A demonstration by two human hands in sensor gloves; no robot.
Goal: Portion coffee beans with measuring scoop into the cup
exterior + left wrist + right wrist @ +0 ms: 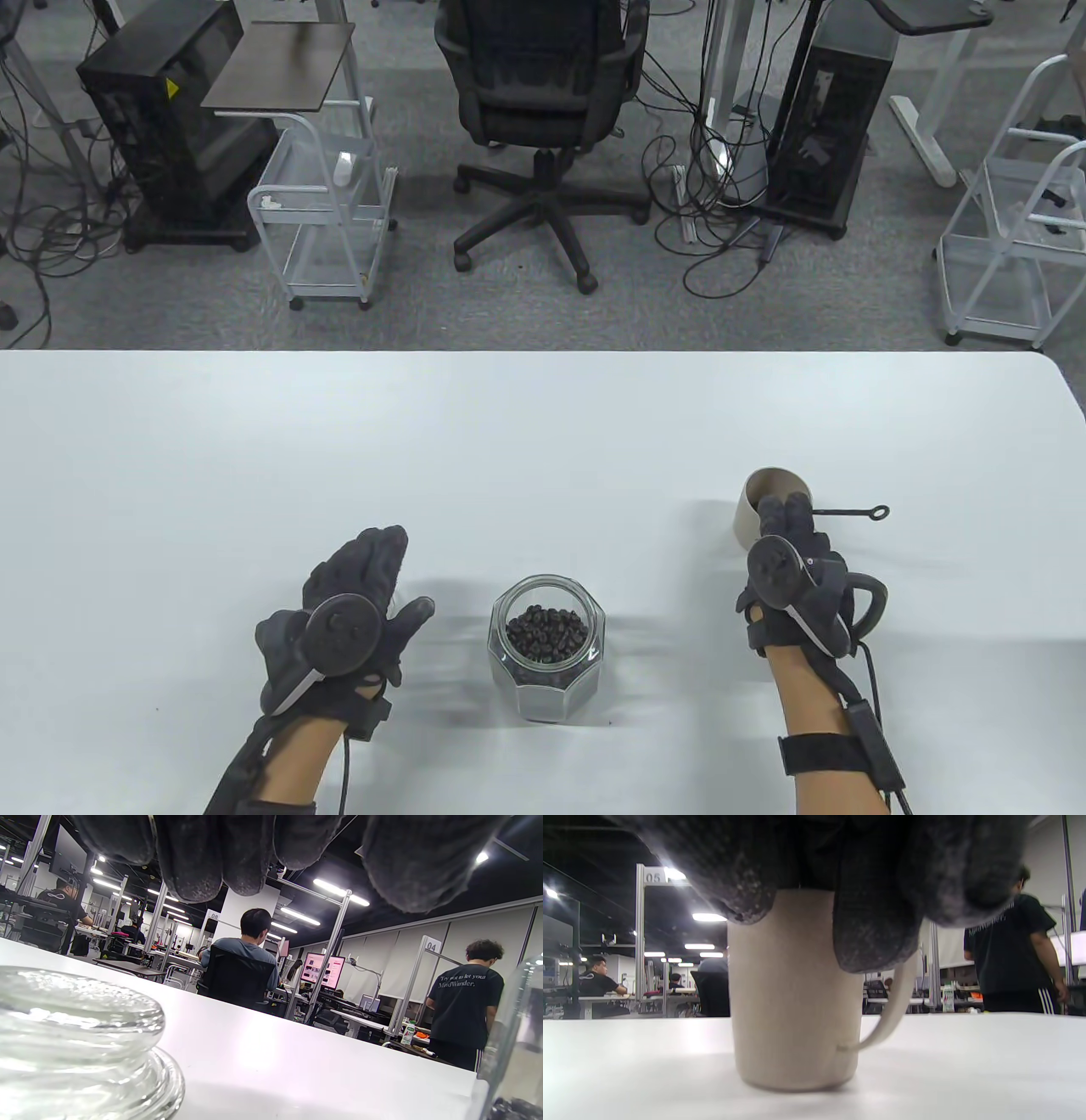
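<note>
A beige cup [747, 518] stands upright on the white table [543, 424], right of centre; in the right wrist view the cup [793, 993] shows its handle on the right. My right hand [785, 518] lies over the cup's rim, its fingers [874, 933] hanging in front of the wall. The dark scoop handle [853, 512] sticks out to the right from under those fingers; the scoop's bowl is hidden. An open glass jar [547, 654] of coffee beans stands at front centre. My left hand [399, 586] hovers open left of the jar, above the glass lid [80, 1039].
The table's far edge runs across the middle of the table view, with an office chair [543, 93], carts and computer towers on the floor behind. The jar's wall [509, 1043] is close on the left hand's right. People work at benches beyond.
</note>
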